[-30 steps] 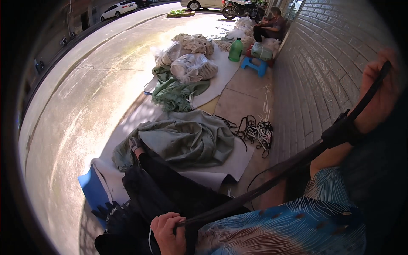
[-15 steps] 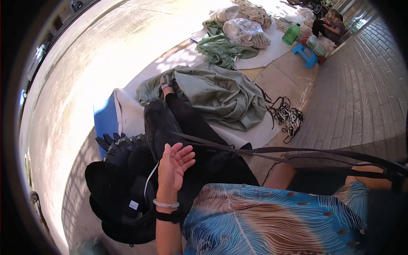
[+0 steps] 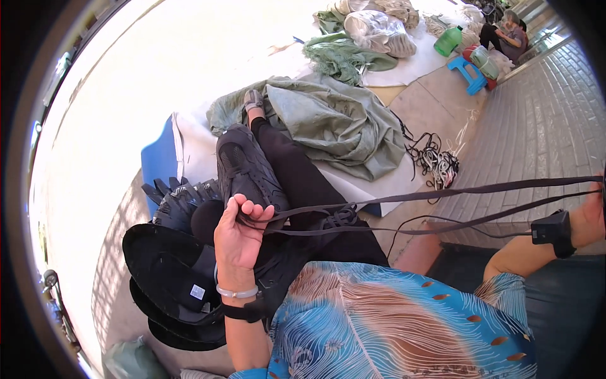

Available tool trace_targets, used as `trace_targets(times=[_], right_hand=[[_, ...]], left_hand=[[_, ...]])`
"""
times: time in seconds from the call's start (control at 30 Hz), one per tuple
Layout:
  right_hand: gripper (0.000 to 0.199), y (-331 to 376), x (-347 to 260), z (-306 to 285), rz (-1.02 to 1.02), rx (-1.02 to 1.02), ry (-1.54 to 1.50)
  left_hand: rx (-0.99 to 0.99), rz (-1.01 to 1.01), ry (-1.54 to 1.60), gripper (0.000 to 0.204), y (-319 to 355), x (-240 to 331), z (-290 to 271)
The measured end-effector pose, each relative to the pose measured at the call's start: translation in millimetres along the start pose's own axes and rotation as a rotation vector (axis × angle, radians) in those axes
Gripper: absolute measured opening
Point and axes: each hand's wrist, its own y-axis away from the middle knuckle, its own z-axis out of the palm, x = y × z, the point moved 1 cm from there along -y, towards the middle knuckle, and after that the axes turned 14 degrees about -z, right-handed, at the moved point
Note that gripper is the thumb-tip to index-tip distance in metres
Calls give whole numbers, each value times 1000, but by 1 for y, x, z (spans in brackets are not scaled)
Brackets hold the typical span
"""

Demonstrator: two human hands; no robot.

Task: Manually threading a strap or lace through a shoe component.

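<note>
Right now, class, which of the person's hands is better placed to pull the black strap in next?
Probably the left hand: its fingers are curled around the black strap near the lap. The right hand is outstretched at the frame's edge.

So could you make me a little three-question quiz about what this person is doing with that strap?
1. True or false: the left hand is closed around the long black woven strap.
2. Which lies on the white sheet by the person's outstretched leg: A) a crumpled grey-green cloth, B) a red bucket, C) a ladder?
3. Fill in: the strap runs from the left hand across to the ____ side of the picture, toward the right hand.

Key: 1 true; 2 A; 3 right.
</note>
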Motion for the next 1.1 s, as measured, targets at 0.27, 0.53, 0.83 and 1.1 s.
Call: trace_targets(times=[0.27,0.53,0.83,1.1], right_hand=[[16,152,48,141,1241,-362,-62],[24,122,75,118,810,-10,-359],[20,73,-21,-66,540,290,-364],[18,178,65,124,1102,-766,302]], left_hand=[[-7,-92,-454,28,12,10,-23],[-166,255,12,23,44,82,-37],[-470,55,422,22,29,76,-37],[-351,265,-182,41,102,75,-10]])
